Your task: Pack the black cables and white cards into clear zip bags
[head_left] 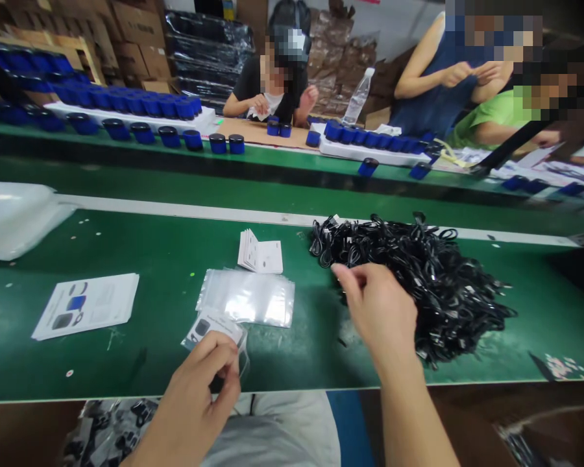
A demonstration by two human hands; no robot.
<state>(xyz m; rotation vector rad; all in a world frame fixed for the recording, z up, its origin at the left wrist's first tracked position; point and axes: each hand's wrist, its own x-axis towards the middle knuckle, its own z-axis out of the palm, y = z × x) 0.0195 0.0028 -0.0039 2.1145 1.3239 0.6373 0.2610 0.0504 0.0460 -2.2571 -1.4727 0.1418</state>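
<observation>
My left hand is closed on a small clear plastic bag near the table's front edge. A printed leaflet with a device picture shows in the bag. My right hand is at the left edge of a heap of coiled black cables, fingers bent and thumb pointing left; whether a cable is between its fingers is hidden. Just beyond my left hand lies a stack of clear zip bags. Behind it a folded booklet stands partly open.
A stack of printed cards lies at left, with a white plastic bundle behind it. Across the green table, blue jars line a raised shelf, and several people work there. An open box of bagged parts sits below the front edge.
</observation>
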